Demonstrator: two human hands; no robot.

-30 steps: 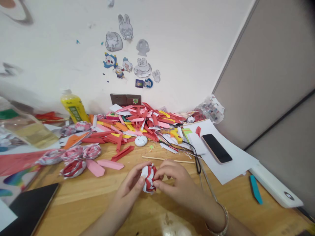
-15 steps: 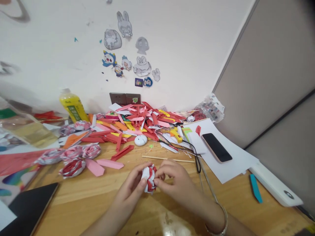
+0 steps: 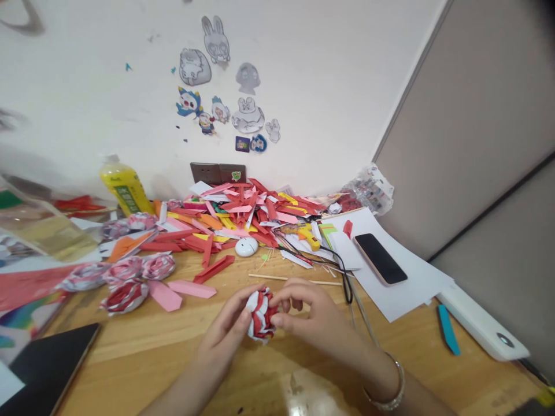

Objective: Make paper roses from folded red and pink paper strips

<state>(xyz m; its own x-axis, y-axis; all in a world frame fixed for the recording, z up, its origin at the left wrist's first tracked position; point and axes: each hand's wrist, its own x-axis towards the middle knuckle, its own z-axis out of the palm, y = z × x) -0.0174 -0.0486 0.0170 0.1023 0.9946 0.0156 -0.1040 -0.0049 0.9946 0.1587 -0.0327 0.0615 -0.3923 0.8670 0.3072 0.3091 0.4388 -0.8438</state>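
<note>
A red and white paper flower (image 3: 261, 315) is held up just above the wooden table in front of me. My left hand (image 3: 232, 320) grips it from the left, the thumb on its near side and the fingers behind it. My right hand (image 3: 303, 312) pinches at the flower's right side with thumb and forefinger, the other fingers curled. Left of my hands lie a finished-looking red and white paper flower (image 3: 124, 296) and several pink and white ones (image 3: 124, 269). Two folded pink paper strips (image 3: 191, 288) rest between them and my left hand.
A heap of folded paper strips (image 3: 243, 211) lies along the wall, with a yellow glue gun (image 3: 309, 236) and a white oval case (image 3: 246, 247) before it. A phone (image 3: 380, 259) rests on white paper. Elsewhere are a drink bottle (image 3: 125, 188), a teal cutter (image 3: 448, 329) and a thin stick (image 3: 269, 277).
The paper flower has turned in my hands and shows more of its red and white layers. My right fingers have opened slightly at its right side. The view has shifted a little.
</note>
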